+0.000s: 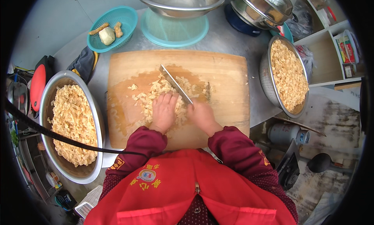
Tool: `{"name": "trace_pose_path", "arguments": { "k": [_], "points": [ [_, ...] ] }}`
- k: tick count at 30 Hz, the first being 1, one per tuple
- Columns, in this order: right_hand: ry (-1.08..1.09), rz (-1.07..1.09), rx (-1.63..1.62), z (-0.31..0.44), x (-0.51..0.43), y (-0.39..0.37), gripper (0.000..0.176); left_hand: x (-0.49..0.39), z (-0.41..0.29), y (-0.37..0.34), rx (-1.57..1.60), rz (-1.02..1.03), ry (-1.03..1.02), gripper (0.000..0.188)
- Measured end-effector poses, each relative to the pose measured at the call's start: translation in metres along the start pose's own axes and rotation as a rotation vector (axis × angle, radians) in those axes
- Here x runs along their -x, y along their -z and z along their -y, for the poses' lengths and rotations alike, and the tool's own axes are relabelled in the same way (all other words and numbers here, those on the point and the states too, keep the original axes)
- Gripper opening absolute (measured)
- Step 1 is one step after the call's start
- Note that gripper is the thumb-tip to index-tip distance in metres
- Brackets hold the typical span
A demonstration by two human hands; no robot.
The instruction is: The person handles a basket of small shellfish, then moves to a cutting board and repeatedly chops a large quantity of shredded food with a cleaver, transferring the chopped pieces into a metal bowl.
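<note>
My right hand [201, 114] is closed round the handle of a kitchen cleaver [176, 84]. Its blade slants up and left across a pile of chopped pale-yellow food pieces [146, 103]. Just left of the blade, my left hand [164, 111] presses down on the pile, fingers together and holding pieces beneath them. What lies under the palm is hidden. The pile rests on a wooden cutting board [230, 76] with a damp, darker patch around the food. A few loose pieces lie scattered near the pile.
A steel basin [100, 131] of similar pieces stands left; a filled steel colander [266, 76] stands right. Behind the board are a teal basket [128, 23] with ginger-like roots, a teal strainer [175, 32] under a steel bowl [181, 10], and a lidded pot [263, 8]. A black cable [58, 137] crosses the left side.
</note>
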State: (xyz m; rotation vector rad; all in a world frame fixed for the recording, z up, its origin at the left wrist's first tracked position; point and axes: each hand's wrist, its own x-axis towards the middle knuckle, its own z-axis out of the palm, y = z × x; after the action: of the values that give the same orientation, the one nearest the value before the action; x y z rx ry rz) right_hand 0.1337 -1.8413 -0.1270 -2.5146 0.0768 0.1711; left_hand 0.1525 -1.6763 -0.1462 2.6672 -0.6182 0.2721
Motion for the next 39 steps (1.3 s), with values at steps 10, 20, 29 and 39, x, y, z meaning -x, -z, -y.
{"name": "trace_pose_path", "arguments": {
  "k": [10, 20, 29, 39],
  "points": [
    [0.082, 0.104, 0.014, -0.001, 0.020, 0.058, 0.019, 0.005, -0.002, 0.003, 0.014, -0.022, 0.001, 0.047],
    [0.053, 0.224, 0.098, 0.007, 0.006, 0.044, 0.016, 0.001, 0.005, -0.001, 0.111, 0.029, 0.001, 0.052],
    [0.120, 0.051, 0.134, 0.013, -0.012, 0.000, 0.014, 0.001, 0.006, -0.002, 0.118, -0.063, -0.018, 0.041],
    [-0.073, 0.046, -0.217, 0.004, -0.006, 0.021, 0.019, 0.015, 0.002, 0.014, 0.156, 0.009, 0.036, 0.063]
  ]
}}
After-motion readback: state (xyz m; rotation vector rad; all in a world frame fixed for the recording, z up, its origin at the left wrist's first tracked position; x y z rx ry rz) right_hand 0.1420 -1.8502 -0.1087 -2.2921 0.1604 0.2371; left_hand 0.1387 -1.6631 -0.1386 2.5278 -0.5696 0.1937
